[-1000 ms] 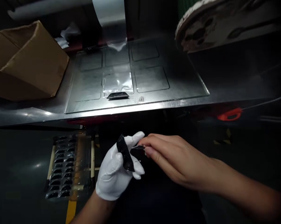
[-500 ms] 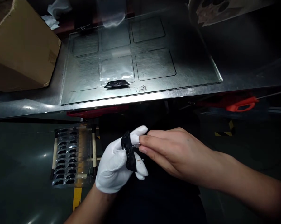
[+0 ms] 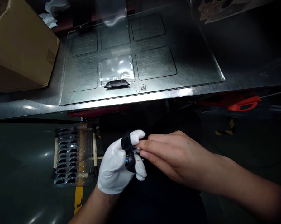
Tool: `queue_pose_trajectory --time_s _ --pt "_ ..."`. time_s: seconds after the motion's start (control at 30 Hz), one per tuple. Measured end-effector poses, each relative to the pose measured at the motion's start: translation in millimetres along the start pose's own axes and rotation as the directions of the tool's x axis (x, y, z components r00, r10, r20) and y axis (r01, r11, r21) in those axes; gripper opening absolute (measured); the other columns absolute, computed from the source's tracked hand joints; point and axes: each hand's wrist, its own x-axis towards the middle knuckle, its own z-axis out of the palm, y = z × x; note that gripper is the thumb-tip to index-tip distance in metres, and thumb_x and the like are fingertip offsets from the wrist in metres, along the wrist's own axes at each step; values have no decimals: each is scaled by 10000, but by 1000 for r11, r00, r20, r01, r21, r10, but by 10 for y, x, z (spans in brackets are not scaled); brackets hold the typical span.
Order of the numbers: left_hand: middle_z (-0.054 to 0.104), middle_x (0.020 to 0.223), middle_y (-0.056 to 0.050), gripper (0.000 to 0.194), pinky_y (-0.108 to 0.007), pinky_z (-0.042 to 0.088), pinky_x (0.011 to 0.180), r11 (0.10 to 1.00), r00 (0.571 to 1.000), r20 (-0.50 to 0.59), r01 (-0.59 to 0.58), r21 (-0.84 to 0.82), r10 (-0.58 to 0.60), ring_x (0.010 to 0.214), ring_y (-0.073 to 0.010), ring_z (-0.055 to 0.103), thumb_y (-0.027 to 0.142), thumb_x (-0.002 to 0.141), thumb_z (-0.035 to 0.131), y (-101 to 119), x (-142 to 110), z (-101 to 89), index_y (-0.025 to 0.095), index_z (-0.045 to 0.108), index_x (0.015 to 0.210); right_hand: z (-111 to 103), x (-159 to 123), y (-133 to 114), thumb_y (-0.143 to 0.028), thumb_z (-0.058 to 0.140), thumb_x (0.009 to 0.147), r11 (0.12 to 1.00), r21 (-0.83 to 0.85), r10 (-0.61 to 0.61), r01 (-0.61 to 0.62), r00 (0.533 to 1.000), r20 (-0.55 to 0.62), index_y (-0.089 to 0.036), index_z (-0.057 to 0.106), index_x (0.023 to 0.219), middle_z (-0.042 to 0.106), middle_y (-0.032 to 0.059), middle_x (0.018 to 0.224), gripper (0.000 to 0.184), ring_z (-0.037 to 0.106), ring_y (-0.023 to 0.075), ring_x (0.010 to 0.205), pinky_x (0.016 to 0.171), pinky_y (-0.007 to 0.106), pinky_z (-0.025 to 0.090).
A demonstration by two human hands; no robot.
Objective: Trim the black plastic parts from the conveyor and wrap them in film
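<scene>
We see the white-gloved left hand (image 3: 117,169) gripping a small curved black plastic part (image 3: 128,152); the bare right hand (image 3: 175,157) pinches its thin film, not yet peeled off.

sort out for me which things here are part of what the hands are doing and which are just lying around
In hand:
left hand in a white glove, gripping the small black part
right hand, bare, fingertips pinching at that part

Lying about:
cardboard box
metal plate with a clear pouch
tray of black parts
orange tool
</scene>
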Motion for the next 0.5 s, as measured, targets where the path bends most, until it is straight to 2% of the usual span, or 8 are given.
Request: queue_pose_trajectory --time_s 0.07,0.2,0.37,0.43,0.5 --pt "678 748 -42 436 -189 541 490 1000 1000 -21 19 -10 -19 529 -130 656 449 925 717 11 -1 6 185 736 1271 21 -9 -11 -291 495 1079 1000 18 0 0 1000 16 -209 716 1179 729 11 904 256 661 116 705 598 266 469" --pt "757 923 -81 408 -196 521 482 998 995 -79 69 11 -68 526 -114 635 474 912 730 48 -7 3 234 748 1241 47 -36 -47 -299 492 1081 998 69 13 -16 999 40 -212 716 1236 745 16 922 286 701 125 753 644 256 518" --pt "771 848 -62 380 -184 521 522 999 999 -27 -24 32 25 558 -118 662 465 977 649 63 -22 -18 259 732 1286 -142 -44 -45 -225 539 1057 981 184 77 -58 992 -100 -223 666 1340 746 29 1055 311 703 119 894 775 224 576" --pt "772 822 -64 377 -183 531 546 996 999 -27 -45 70 47 596 -131 692 437 983 652 72 -33 -9 239 728 1295 -259 -15 -34 -221 542 1049 992 109 81 -65 986 -147 -260 646 1384 734 38 1111 352 697 146 947 797 258 594" --pt "778 807 -80 427 -191 548 579 993 999 -40 -16 117 21 626 -145 712 439 970 678 85 -51 15 200 708 1323 -346 34 -32 -238 549 1043 999 -21 26 -29 986 -163 -286 646 1398 732 50 1141 371 689 190 994 800 316 608"
